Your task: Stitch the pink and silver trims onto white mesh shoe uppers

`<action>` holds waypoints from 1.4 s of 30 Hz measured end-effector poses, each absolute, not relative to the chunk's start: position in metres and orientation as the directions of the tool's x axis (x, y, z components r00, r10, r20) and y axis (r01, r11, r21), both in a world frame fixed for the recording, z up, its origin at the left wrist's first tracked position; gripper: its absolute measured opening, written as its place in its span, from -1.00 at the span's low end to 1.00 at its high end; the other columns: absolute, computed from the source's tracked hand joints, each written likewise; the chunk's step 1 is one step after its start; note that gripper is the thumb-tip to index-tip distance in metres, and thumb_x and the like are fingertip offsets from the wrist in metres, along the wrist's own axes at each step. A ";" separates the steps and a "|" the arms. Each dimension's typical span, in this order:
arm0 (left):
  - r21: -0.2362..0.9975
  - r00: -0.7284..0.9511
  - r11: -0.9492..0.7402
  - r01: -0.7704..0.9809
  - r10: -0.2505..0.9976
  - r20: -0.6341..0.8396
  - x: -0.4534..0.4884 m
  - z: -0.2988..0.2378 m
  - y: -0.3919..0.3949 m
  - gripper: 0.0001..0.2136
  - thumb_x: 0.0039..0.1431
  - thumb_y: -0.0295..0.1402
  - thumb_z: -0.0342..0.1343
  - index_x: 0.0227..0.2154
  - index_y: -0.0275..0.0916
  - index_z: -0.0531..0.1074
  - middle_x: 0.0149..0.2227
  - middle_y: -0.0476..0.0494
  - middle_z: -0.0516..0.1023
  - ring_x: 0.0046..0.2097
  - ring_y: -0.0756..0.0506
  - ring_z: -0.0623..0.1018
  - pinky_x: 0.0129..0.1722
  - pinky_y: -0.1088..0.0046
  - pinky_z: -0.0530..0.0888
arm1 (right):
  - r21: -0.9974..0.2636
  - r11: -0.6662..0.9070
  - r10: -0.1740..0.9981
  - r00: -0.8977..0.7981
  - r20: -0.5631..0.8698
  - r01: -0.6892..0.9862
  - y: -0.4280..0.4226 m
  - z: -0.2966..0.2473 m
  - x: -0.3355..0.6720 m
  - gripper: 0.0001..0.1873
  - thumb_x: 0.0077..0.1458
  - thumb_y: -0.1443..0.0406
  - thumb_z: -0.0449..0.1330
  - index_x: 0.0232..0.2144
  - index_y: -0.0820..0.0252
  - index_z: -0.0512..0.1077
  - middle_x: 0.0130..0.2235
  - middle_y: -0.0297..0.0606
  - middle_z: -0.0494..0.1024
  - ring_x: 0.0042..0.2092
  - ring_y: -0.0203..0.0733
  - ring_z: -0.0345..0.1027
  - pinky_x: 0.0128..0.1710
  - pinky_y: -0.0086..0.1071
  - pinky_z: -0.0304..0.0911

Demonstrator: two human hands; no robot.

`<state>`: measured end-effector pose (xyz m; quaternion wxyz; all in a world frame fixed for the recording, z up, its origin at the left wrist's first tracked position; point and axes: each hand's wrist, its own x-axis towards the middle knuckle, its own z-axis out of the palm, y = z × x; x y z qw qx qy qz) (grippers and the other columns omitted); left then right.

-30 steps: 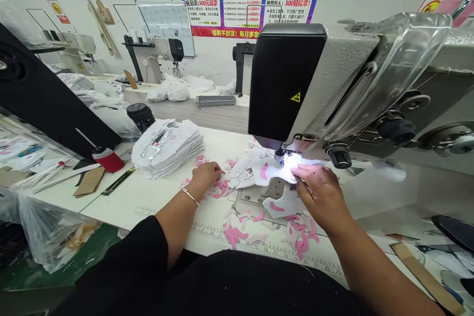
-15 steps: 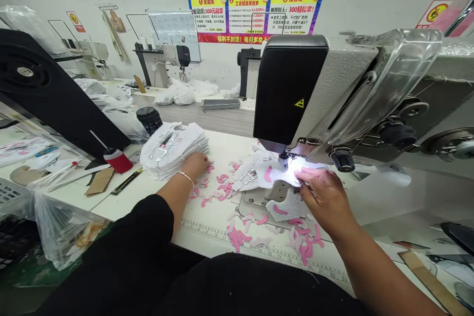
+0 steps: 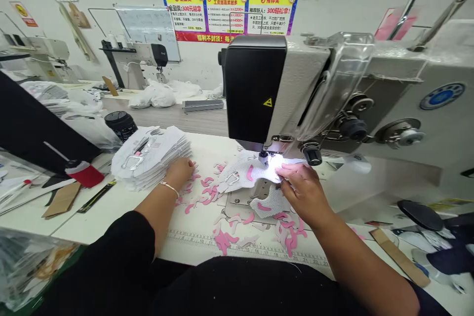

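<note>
Under the lit needle of the sewing machine [image 3: 256, 94] lies a white mesh shoe-upper piece [image 3: 240, 175] with a curved pink patch on it. My right hand [image 3: 304, 188] grips its right side close to the needle, fingers pressed together on the mesh. One lobe of the mesh, bearing another pink strip, hangs toward me over the metal plate. To the left, my left hand [image 3: 180, 173] rests against a thick stack of white upper pieces [image 3: 150, 155], its fingers drawn together beside scattered pink pieces [image 3: 209, 192]. What those fingertips hold, if anything, is hidden.
More pink cutouts [image 3: 224, 239] lie near the ruler tape [image 3: 192, 240] along the table's front edge. Left of the stack are a dark lidded cup [image 3: 121, 126], a red-wrapped bottle [image 3: 84, 173] and brown cardboard [image 3: 62, 201]. A cardboard strip [image 3: 400, 256] lies at right.
The view has turned to the right, so everything sits farther left in the picture. Both hands keep nearly the same places, by the stack and at the needle.
</note>
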<state>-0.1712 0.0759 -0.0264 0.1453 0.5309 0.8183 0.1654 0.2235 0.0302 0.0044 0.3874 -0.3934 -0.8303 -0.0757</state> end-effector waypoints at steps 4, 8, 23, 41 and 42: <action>0.480 -0.389 0.351 0.804 0.921 -0.024 -0.152 0.008 0.055 -0.74 0.15 -0.15 0.20 -0.32 -0.28 0.49 -0.42 -0.08 0.57 -0.36 -0.13 0.55 -0.45 0.42 0.40 | -0.219 0.650 0.655 -0.390 0.647 0.728 0.021 0.014 0.224 -0.70 0.23 0.34 0.12 -0.01 0.04 0.48 0.01 -0.20 0.53 0.04 -0.01 0.37 0.09 -0.03 0.24; 0.582 -0.316 0.021 0.813 0.855 0.410 -0.097 0.038 0.002 -0.78 0.22 -0.14 0.12 -0.23 -0.17 0.48 -0.28 -0.09 0.63 -0.30 -0.11 0.60 -0.39 0.41 0.49 | -0.306 0.681 0.651 -0.360 0.668 0.665 -0.001 0.026 0.222 -0.73 0.23 0.30 0.12 -0.03 0.07 0.47 -0.02 -0.17 0.52 0.03 -0.02 0.36 0.07 -0.05 0.25; 0.428 0.235 -0.726 0.538 0.618 0.750 0.008 0.029 -0.056 -0.79 0.17 -0.51 0.18 -0.15 -0.16 0.42 -0.20 -0.11 0.56 -0.13 -0.07 0.56 -0.11 0.36 0.55 | -0.969 0.215 0.868 -0.479 0.132 0.123 -0.032 0.040 0.191 -0.79 0.23 0.14 0.11 -0.37 0.15 0.35 -0.43 -0.39 0.42 -0.39 -0.30 0.36 -0.40 -0.41 0.33; 0.960 0.027 -0.120 0.254 0.993 0.117 -0.004 0.075 -0.019 -0.72 0.05 -0.09 0.28 -0.37 -0.21 0.47 -0.40 -0.08 0.57 -0.35 -0.07 0.55 -0.35 0.42 0.47 | -0.196 0.749 0.553 -0.433 0.712 0.633 0.016 0.024 0.224 -0.71 0.19 0.40 0.10 -0.03 0.13 0.39 0.02 -0.12 0.53 0.09 -0.03 0.37 0.12 -0.04 0.25; 0.948 0.016 -0.127 0.293 0.992 0.128 -0.003 0.076 -0.014 -0.72 0.04 -0.09 0.28 -0.37 -0.21 0.49 -0.39 -0.08 0.57 -0.35 -0.06 0.53 -0.36 0.44 0.45 | -0.171 0.754 0.545 -0.458 0.703 0.634 0.020 0.021 0.225 -0.70 0.19 0.41 0.11 -0.03 0.12 0.39 0.02 -0.14 0.53 0.10 -0.04 0.37 0.13 -0.04 0.24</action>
